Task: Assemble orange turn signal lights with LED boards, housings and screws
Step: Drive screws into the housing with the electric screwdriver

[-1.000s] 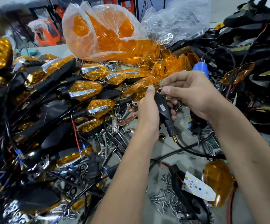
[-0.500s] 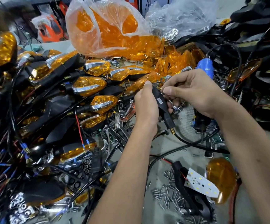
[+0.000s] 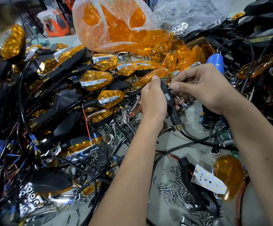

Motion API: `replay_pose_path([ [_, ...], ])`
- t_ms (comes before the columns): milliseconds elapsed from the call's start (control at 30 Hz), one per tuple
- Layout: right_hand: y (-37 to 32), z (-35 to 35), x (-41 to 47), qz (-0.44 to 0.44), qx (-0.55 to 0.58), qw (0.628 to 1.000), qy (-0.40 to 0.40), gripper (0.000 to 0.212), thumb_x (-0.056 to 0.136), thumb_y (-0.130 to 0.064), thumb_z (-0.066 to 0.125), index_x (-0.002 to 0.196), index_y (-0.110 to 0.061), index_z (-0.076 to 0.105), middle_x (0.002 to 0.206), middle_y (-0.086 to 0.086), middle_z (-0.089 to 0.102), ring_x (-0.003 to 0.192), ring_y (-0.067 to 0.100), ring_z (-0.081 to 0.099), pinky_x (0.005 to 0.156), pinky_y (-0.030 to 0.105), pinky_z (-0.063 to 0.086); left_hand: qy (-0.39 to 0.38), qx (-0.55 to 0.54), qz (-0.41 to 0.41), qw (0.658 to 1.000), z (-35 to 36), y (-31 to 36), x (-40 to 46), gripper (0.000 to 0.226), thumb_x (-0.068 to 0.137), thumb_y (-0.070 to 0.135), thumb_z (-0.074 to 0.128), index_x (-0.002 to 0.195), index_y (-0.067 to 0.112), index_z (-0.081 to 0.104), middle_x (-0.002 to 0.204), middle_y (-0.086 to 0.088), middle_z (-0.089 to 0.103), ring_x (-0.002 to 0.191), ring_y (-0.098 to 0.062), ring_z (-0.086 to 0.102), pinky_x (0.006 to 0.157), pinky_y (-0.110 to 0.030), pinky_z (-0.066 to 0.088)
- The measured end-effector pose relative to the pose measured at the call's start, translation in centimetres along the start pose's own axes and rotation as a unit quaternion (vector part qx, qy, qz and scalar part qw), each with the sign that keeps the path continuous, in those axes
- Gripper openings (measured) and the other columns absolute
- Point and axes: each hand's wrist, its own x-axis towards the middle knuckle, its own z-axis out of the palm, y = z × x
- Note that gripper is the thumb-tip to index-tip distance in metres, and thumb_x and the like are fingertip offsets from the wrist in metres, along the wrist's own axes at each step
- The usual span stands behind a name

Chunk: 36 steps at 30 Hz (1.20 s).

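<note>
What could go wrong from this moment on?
The small screw pinched in the right hand might slip and vanish into the clutter beneath. The black housing, gripped by the left hand, trails a cable that might snag nearby parts.

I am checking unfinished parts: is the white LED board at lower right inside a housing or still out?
Out. The LED board lies bare, LEDs showing, over a black housing, beside an orange lens.

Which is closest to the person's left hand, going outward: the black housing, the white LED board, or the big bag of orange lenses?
From the left hand:
1. Black housing, gripped in that hand.
2. Bag of orange lenses, beyond it at the back.
3. White LED board, down right, near the person. Two and three are a close call.
</note>
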Motion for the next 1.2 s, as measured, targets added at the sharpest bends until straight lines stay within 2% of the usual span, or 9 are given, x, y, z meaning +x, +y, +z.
replay_pose_path([
  [233, -0.4, -0.2, -0.1, 0.008, -0.022, 1.000, -0.008, 0.008, 0.084, -0.017, 0.076, 0.084, -0.008, 0.077, 0.076, 0.009, 0.076, 0.059, 0.024, 0.073, 0.057, 0.025, 0.060, 0.009, 0.052, 0.012, 0.999, 0.2, 0.2, 0.0, 0.043, 0.092, 0.057, 0.035, 0.080, 0.017, 0.046, 0.085, -0.015, 0.055, 0.087, -0.055, 0.062, 0.088, -0.077, 0.050],
  [367, -0.4, 0.0, -0.1, 0.006, -0.031, 0.999, 0.005, 0.004, 0.088, -0.009, 0.076, 0.085, -0.008, 0.077, 0.077, 0.010, 0.076, 0.057, 0.022, 0.072, 0.057, 0.024, 0.060, 0.013, 0.061, 0.014, 0.998, 0.2, 0.2, -0.1, 0.045, 0.098, 0.055, 0.034, 0.083, 0.015, 0.049, 0.085, -0.025, 0.057, 0.091, -0.055, 0.063, 0.088, -0.076, 0.050],
  [533, -0.4, 0.4, 0.0, 0.002, -0.044, 0.998, 0.032, 0.007, 0.089, -0.006, 0.076, 0.083, -0.009, 0.075, 0.071, 0.002, 0.075, 0.056, 0.021, 0.072, 0.058, 0.028, 0.062, 0.007, 0.064, 0.018, 0.998, -0.1, -0.1, 0.4, 0.043, 0.101, 0.051, 0.035, 0.084, 0.015, 0.051, 0.085, -0.018, 0.056, 0.088, -0.056, 0.062, 0.086, -0.073, 0.050],
  [667, -0.6, 0.3, -0.2, 0.007, -0.050, 0.999, 0.003, 0.004, 0.088, -0.010, 0.076, 0.084, -0.009, 0.075, 0.073, 0.004, 0.076, 0.057, 0.019, 0.072, 0.057, 0.025, 0.061, 0.019, 0.082, 0.034, 0.996, -0.5, -0.1, 0.6, 0.041, 0.107, 0.044, 0.035, 0.083, 0.014, 0.047, 0.082, -0.012, 0.049, 0.073, -0.034, 0.050, 0.072, -0.058, 0.046],
  [767, -0.7, 0.5, -0.2, -0.004, -0.057, 0.998, 0.032, 0.006, 0.087, -0.014, 0.076, 0.088, -0.008, 0.076, 0.077, 0.005, 0.076, 0.058, 0.017, 0.072, 0.058, 0.022, 0.059, 0.002, 0.075, 0.022, 0.997, -0.5, 0.0, 0.6, 0.040, 0.108, 0.044, 0.035, 0.085, 0.013, 0.048, 0.085, -0.014, 0.051, 0.076, -0.045, 0.056, 0.081, -0.068, 0.051],
  [867, -1.0, 0.5, -0.4, 0.007, -0.057, 0.998, 0.005, 0.014, 0.081, -0.022, 0.076, 0.085, -0.009, 0.075, 0.077, 0.006, 0.076, 0.057, 0.015, 0.071, 0.058, 0.020, 0.059, 0.015, 0.090, 0.021, 0.996, -0.5, 0.1, 0.5, 0.040, 0.108, 0.043, 0.036, 0.082, 0.014, 0.045, 0.084, -0.011, 0.047, 0.075, -0.032, 0.048, 0.072, -0.048, 0.040],
  [967, -1.1, 0.5, -0.4, 0.006, -0.060, 0.998, 0.006, 0.011, 0.081, -0.021, 0.075, 0.085, -0.010, 0.074, 0.072, -0.001, 0.076, 0.054, 0.011, 0.070, 0.056, 0.017, 0.057, 0.015, 0.087, 0.021, 0.996, -0.6, 0.3, 0.4, 0.039, 0.108, 0.042, 0.036, 0.082, 0.014, 0.045, 0.083, -0.011, 0.046, 0.076, -0.026, 0.046, 0.073, -0.044, 0.036],
  [1133, -1.3, 0.6, -0.6, 0.002, -0.079, 0.997, 0.025, 0.018, 0.082, -0.024, 0.074, 0.090, -0.008, 0.075, 0.070, -0.007, 0.075, 0.054, 0.008, 0.070, 0.056, 0.014, 0.055, -0.022, 0.071, 0.013, 0.997, -0.7, 0.2, 0.3, 0.040, 0.106, 0.044, 0.035, 0.087, 0.012, 0.048, 0.086, -0.016, 0.054, 0.078, -0.034, 0.054, 0.082, -0.071, 0.049],
  [1200, -1.6, 0.5, -0.7, 0.008, -0.080, 0.997, 0.018, 0.020, 0.081, -0.025, 0.073, 0.090, -0.008, 0.074, 0.070, -0.007, 0.075, 0.054, 0.007, 0.069, 0.056, 0.014, 0.055, -0.027, 0.078, 0.014, 0.996, -0.6, 0.2, 0.2, 0.040, 0.105, 0.044, 0.035, 0.086, 0.012, 0.049, 0.086, -0.017, 0.055, 0.077, -0.038, 0.057, 0.085, -0.074, 0.049],
])
